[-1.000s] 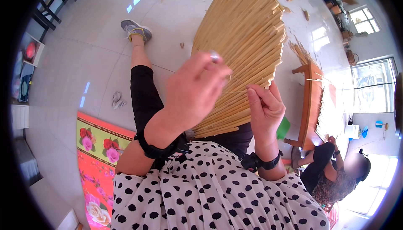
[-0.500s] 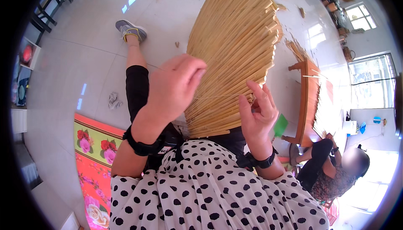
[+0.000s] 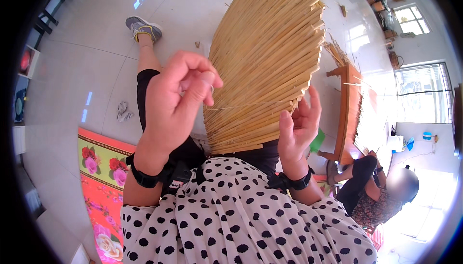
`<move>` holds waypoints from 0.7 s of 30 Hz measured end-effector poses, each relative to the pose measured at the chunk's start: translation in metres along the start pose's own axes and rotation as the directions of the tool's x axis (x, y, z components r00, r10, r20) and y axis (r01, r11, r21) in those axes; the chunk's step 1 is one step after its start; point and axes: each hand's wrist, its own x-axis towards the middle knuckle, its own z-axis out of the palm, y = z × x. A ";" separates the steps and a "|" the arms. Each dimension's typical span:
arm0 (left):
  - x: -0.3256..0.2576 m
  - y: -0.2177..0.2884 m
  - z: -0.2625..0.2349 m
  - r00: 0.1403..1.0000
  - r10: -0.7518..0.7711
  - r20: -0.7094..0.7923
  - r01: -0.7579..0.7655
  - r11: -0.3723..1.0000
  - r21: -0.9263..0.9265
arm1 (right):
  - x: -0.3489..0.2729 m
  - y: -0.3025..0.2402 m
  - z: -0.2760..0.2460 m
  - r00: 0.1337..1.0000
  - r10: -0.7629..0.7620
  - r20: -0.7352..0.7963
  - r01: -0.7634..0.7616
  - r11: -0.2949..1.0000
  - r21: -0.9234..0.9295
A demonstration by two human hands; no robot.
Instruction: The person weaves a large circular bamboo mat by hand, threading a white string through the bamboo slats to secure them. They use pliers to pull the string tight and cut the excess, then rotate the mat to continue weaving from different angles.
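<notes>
The fan-shaped mat of straw-yellow stalks (image 3: 265,61) lies across the black-trousered lap (image 3: 263,153), seemingly for support, the left hand (image 3: 181,93) pinching a thin pale thread (image 3: 251,105) (apparently for tension) while the right hand (image 3: 300,126), loosely unclenched, curves beside the stalk ends (image 3: 306,90), perhaps to steady them.

The stalks (image 3: 265,61) before me look like dry plant stems, smooth along their lengths with a soft satin sheen, rougher at the cut ends. My thread (image 3: 241,107) is a fine fibre. The floor (image 3: 101,47) is hard and glossy, mirroring window light; the table (image 3: 348,114) is smooth, polished-looking wood. My blouse (image 3: 236,211) is light, softly gathered cloth, my trousers (image 3: 144,78) matt fabric.
</notes>
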 end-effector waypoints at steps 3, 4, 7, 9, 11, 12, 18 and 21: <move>-0.004 -0.003 0.013 0.992 -0.071 0.104 0.065 0.996 0.067 | 0.000 0.002 -0.006 0.993 0.103 0.062 -0.098 0.991 -0.086; -0.004 -0.007 0.018 0.987 -0.072 0.145 0.058 0.994 0.097 | -0.002 0.003 -0.007 0.987 0.142 0.082 -0.132 0.984 -0.117; -0.006 -0.025 0.039 0.976 -0.040 0.216 0.005 0.987 0.159 | -0.001 -0.003 -0.003 0.974 0.214 0.080 -0.212 0.977 -0.036; -0.006 -0.035 0.052 0.981 0.036 0.192 -0.069 0.983 0.168 | -0.001 -0.008 0.000 0.967 0.230 0.107 -0.232 0.973 0.009; -0.006 -0.042 0.060 0.980 0.034 0.196 -0.069 0.982 0.177 | 0.000 -0.013 0.000 0.959 0.253 0.125 -0.256 0.967 0.006; -0.006 -0.044 0.062 0.979 0.031 0.199 -0.069 0.980 0.185 | 0.000 -0.015 0.000 0.954 0.270 0.130 -0.270 0.963 -0.014; -0.009 -0.047 0.067 0.983 -0.027 0.181 0.017 0.998 0.058 | 0.003 -0.022 0.003 0.943 0.320 0.089 -0.318 0.947 -0.033; -0.005 -0.045 0.065 0.974 -0.068 0.214 0.052 0.995 0.082 | 0.020 -0.028 0.008 0.944 0.310 0.116 -0.316 0.948 0.043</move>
